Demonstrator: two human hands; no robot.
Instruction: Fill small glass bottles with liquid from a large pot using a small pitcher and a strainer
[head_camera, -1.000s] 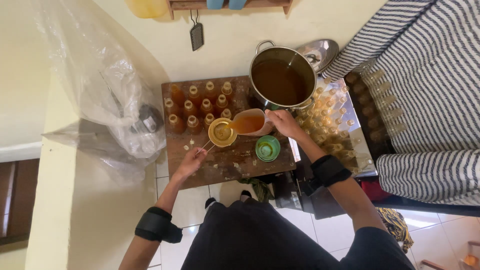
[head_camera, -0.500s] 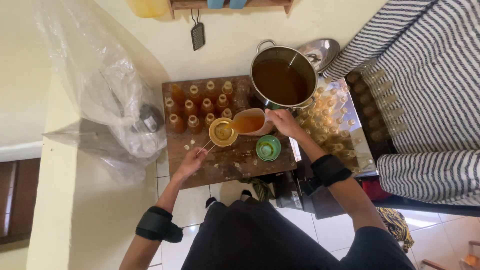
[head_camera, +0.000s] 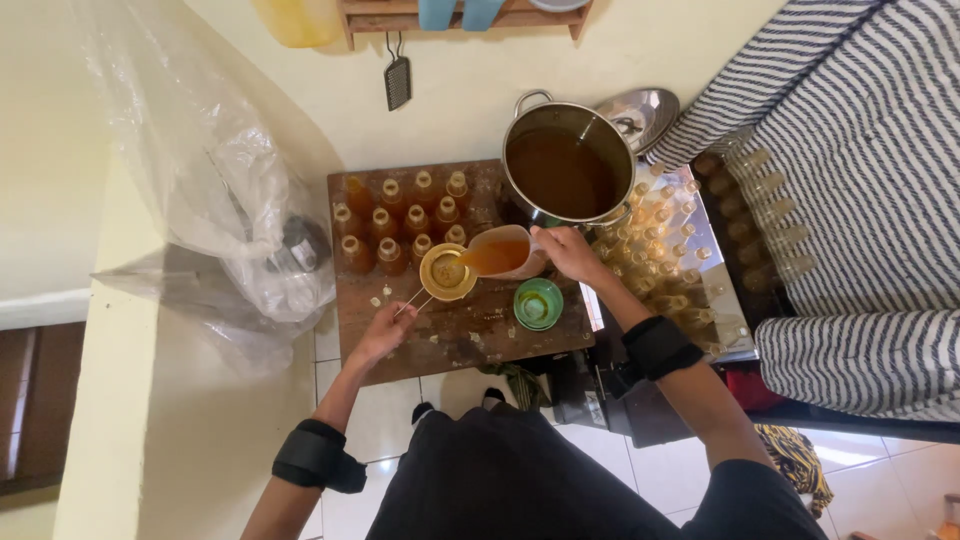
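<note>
My right hand (head_camera: 567, 252) grips a clear jug (head_camera: 503, 253) of brown liquid, tilted toward a round yellow strainer (head_camera: 447, 272). The strainer sits over a bottle on a low wooden table (head_camera: 470, 335), and my left hand (head_camera: 385, 330) holds its thin handle. Several small bottles (head_camera: 400, 222) filled with brown liquid stand in rows at the table's far left. A large steel pot (head_camera: 566, 172) of the same liquid stands just behind the jug. A green funnel (head_camera: 538, 303) rests on the table near my right wrist.
Several empty clear bottles (head_camera: 668, 262) lie on a tray to the right, beside striped cloth (head_camera: 850, 200). A pot lid (head_camera: 640, 115) leans behind the pot. A big clear plastic bag (head_camera: 215, 190) fills the left. A grater (head_camera: 398, 80) hangs on the wall.
</note>
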